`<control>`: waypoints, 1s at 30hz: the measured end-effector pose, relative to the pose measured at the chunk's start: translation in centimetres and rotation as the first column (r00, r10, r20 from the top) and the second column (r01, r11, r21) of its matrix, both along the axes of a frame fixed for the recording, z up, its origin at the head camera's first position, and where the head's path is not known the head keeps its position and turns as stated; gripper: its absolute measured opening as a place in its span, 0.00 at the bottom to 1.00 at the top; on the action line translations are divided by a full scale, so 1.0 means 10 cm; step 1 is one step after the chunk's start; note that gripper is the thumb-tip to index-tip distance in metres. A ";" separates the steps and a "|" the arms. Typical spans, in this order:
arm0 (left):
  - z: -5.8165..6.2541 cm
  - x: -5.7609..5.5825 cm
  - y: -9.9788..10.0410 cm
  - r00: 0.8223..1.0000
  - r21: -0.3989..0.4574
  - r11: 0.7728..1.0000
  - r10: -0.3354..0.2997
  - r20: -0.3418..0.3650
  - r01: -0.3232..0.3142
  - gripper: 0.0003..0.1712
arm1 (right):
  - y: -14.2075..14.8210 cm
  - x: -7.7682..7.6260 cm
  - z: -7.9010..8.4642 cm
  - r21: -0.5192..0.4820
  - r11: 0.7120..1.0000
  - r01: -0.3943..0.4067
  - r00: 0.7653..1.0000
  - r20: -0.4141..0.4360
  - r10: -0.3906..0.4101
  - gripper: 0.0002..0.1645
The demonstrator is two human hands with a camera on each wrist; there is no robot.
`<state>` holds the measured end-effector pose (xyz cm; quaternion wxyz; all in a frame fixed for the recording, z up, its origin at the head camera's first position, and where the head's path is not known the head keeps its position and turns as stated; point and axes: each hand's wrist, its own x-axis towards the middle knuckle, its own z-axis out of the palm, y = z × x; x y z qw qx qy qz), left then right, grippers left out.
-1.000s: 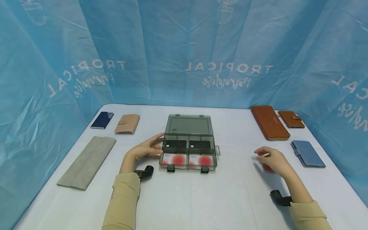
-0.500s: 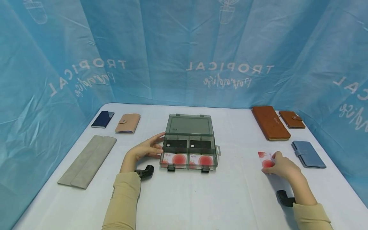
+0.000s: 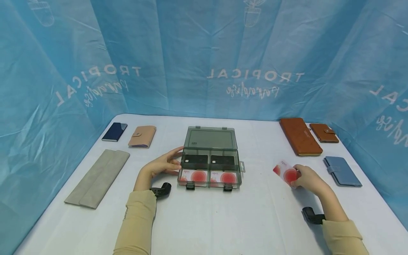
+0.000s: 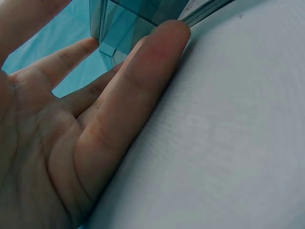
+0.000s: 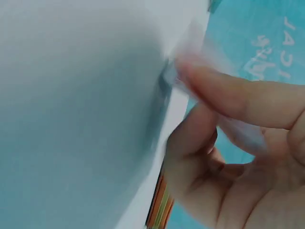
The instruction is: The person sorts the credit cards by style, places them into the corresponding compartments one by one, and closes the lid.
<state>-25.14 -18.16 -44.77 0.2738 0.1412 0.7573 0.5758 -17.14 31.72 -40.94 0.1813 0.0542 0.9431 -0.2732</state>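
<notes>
A translucent green divided box [image 3: 208, 168] lies on the table with its lid [image 3: 210, 139] folded back. Black cards [image 3: 196, 160] fill its two far compartments, and white cards with a red circle [image 3: 193, 176] lie in the two near ones. My left hand [image 3: 162, 164] touches the box's left side with extended fingers, as the left wrist view also shows. Off to the right, my right hand [image 3: 310, 179] pinches a white-and-red card [image 3: 284, 173] between thumb and fingers, just above the table. That card is blurred in the right wrist view.
At left lie a grey sleeve [image 3: 98, 179], a navy holder [image 3: 114, 132] and a beige snap wallet [image 3: 142, 136]. On the right are a long brown wallet [image 3: 300, 137], a small brown wallet [image 3: 324, 133] and a blue wallet [image 3: 342, 171]. A blue curtain [image 3: 204, 60] surrounds the table.
My right hand first moved right, and the card came into view in its fingers. Since then it has shifted slightly left and the card has turned. My left hand stays at the box.
</notes>
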 end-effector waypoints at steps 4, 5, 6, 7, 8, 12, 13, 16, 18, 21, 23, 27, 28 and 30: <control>0.00 -0.01 0.00 1.000 -0.005 1.000 -0.006 -0.003 0.006 0.49 | -0.13 -0.06 0.05 -0.163 0.987 0.014 0.997 -0.069 -0.026 0.42; 0.01 -0.01 0.00 1.000 -0.008 1.000 -0.002 0.002 0.002 0.49 | -0.17 -0.07 0.07 -0.206 0.979 0.010 0.995 -0.091 -0.030 0.41; 0.00 -0.01 0.00 1.000 -0.007 1.000 -0.002 0.003 0.002 0.49 | -0.22 -0.09 0.09 -0.239 0.971 0.005 0.993 -0.112 -0.033 0.40; 0.00 -0.01 0.00 1.000 -0.007 1.000 0.001 0.008 -0.001 0.49 | -0.26 -0.11 0.11 -0.269 0.963 0.001 0.990 -0.133 -0.038 0.38; 0.00 -0.01 0.00 1.000 -0.007 1.000 0.002 0.009 -0.002 0.49 | -0.31 -0.13 0.14 -0.297 0.955 0.001 0.988 -0.146 -0.046 0.36; 0.00 -0.01 -0.01 1.000 0.000 1.000 0.001 0.009 -0.001 0.49 | -0.53 -0.20 0.23 -0.395 0.919 -0.022 0.985 -0.168 -0.049 0.29; 0.00 -0.01 -0.01 1.000 0.004 1.000 -0.001 0.008 0.001 0.49 | -0.59 -0.22 0.24 -0.424 0.905 -0.035 0.985 -0.168 -0.040 0.27; -0.01 -0.01 -0.01 1.000 0.015 1.000 -0.006 0.010 0.006 0.49 | -0.77 -0.26 0.26 -0.510 0.856 -0.084 0.986 -0.165 -0.001 0.23; -0.02 -0.01 0.00 1.000 0.019 1.000 -0.008 0.011 0.007 0.49 | -0.90 -0.29 0.27 -0.550 0.828 -0.111 0.985 -0.171 0.019 0.21; -0.03 -0.01 0.00 1.000 0.020 1.000 -0.008 0.011 0.008 0.50 | -1.09 -0.31 0.26 -0.557 0.816 -0.151 0.980 -0.192 0.051 0.19; -0.03 -0.01 -0.01 1.000 0.022 1.000 -0.002 0.011 0.002 0.50 | -1.20 -0.31 0.25 -0.532 0.828 -0.179 0.974 -0.213 0.074 0.17; -0.02 -0.01 -0.01 1.000 0.023 1.000 0.005 0.013 -0.005 0.50 | -1.38 -0.28 0.18 -0.434 0.859 -0.271 0.949 -0.271 0.162 0.11; -0.02 -0.01 0.00 1.000 0.023 1.000 0.004 0.012 -0.005 0.50 | -1.41 -0.27 0.16 -0.406 0.866 -0.293 0.941 -0.281 0.186 0.09; -0.01 -0.01 0.00 1.000 0.020 1.000 0.002 0.008 -0.002 0.50 | -1.46 -0.24 0.13 -0.346 0.875 -0.339 0.924 -0.299 0.240 0.08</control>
